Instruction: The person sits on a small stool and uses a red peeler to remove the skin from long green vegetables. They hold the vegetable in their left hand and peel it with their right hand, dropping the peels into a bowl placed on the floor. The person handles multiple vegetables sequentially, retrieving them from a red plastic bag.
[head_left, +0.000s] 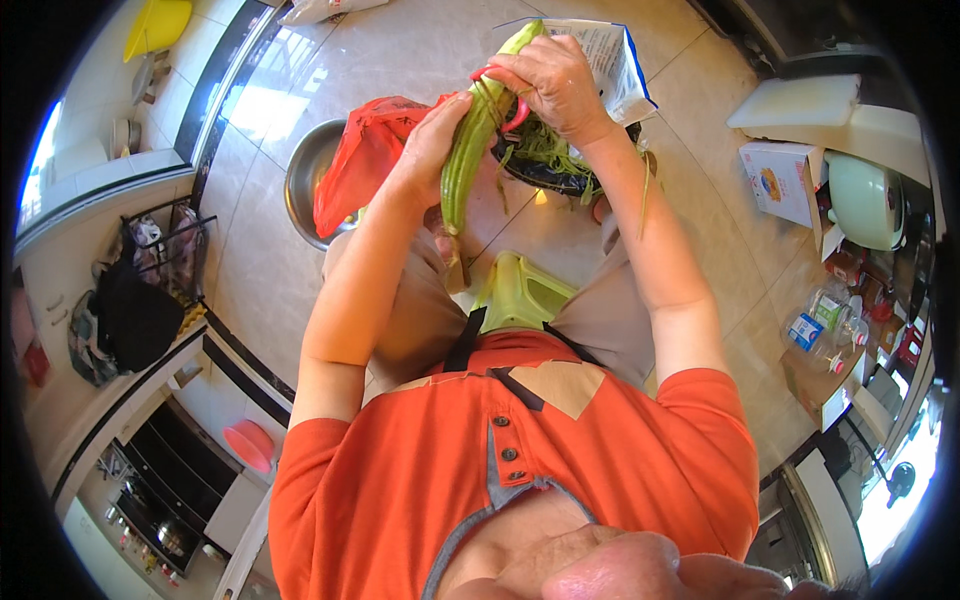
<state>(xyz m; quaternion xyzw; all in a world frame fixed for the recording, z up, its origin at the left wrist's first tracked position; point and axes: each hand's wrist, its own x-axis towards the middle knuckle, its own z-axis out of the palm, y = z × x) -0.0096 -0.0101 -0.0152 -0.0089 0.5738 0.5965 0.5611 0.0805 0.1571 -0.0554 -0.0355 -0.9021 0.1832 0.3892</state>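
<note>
A long ridged loofah gourd (466, 169) is held up in front of me, its far end partly pale where the skin is off. My left hand (442, 139) grips its left side. My right hand (551, 86) is closed around a red-handled peeler (517, 118), which lies across the gourd near its far end; the blade is mostly hidden. Below my right hand, green peelings (544, 154) lie in a container lined with a black bag (536, 178). A red plastic bag (367, 150) rests in a metal basin (300, 187) beside my left forearm.
Between my legs is a light green plastic stool (517, 289). A printed white and blue bag (611, 67) stands behind the peelings. To the right are a cardboard box (780, 184), a pale green appliance (862, 201) and plastic bottles (814, 337). A black rack (169, 251) stands left.
</note>
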